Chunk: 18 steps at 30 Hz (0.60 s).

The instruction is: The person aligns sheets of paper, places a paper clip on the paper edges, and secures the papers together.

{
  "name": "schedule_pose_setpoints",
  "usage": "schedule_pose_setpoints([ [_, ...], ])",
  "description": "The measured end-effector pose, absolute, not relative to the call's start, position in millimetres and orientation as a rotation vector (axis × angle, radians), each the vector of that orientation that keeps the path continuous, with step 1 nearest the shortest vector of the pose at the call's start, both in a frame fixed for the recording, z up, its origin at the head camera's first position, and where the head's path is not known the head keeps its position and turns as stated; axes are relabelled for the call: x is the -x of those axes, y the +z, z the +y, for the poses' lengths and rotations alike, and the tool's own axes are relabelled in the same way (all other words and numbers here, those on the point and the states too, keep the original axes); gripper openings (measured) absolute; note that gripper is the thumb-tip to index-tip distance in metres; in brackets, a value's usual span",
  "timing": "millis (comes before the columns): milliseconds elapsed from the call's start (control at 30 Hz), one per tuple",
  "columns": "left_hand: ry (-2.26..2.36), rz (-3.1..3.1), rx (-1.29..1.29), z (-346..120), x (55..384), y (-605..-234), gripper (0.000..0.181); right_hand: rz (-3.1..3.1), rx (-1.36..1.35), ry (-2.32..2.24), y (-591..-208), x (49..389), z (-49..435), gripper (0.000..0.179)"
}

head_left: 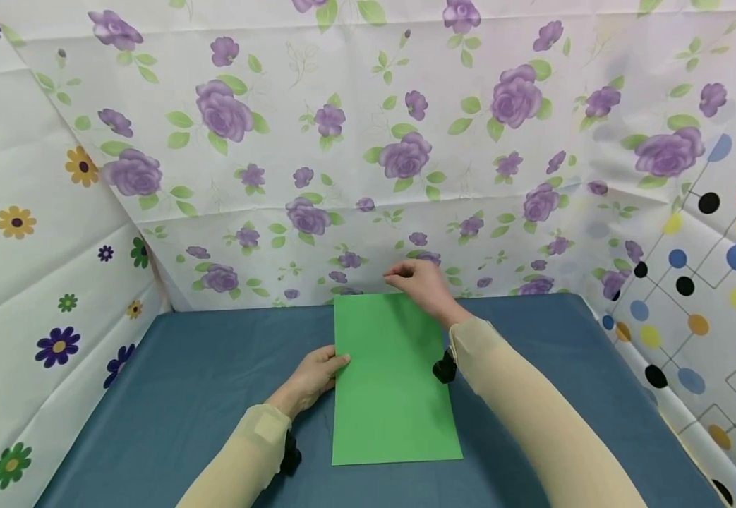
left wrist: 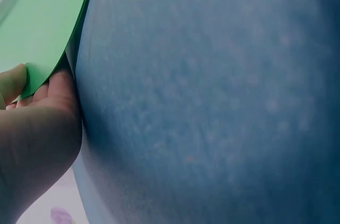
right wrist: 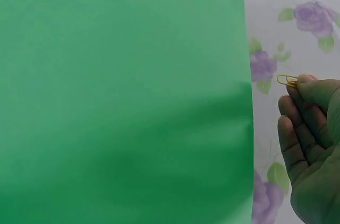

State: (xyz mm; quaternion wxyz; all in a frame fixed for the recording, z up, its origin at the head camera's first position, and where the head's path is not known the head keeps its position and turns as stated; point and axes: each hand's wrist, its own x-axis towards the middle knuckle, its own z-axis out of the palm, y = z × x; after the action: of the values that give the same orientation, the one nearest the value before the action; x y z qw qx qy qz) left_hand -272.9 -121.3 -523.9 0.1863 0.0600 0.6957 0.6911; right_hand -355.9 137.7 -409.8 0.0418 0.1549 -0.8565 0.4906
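Note:
A green sheet of paper (head_left: 393, 395) lies lengthwise before me, its far end near the back edge of the table. My left hand (head_left: 315, 374) pinches its left edge, thumb on top and fingers underneath, as the left wrist view shows. Beyond the sheet's far edge hovers my right hand (head_left: 423, 283). In the right wrist view, thumb and index finger pinch a yellow paper clip (right wrist: 287, 80), its looped end pointing toward the paper and apart from its edge. The other fingers of that hand (right wrist: 313, 139) are loosely bent.
A blue cloth (head_left: 234, 374) covers the table. Behind it hangs a white sheet with purple roses (head_left: 304, 215). Flowered fabric (head_left: 56, 346) borders the left side, and dotted fabric (head_left: 691, 324) the right. Each wrist carries a black camera (head_left: 445, 368).

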Motion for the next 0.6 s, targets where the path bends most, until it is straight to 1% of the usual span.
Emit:
schedule_pose_setpoints([
  [600, 1.922, 1.947, -0.197, -120, 272, -524, 0.041, -2.663, -0.5, 1.56, -406, 365, 95, 0.011],
])
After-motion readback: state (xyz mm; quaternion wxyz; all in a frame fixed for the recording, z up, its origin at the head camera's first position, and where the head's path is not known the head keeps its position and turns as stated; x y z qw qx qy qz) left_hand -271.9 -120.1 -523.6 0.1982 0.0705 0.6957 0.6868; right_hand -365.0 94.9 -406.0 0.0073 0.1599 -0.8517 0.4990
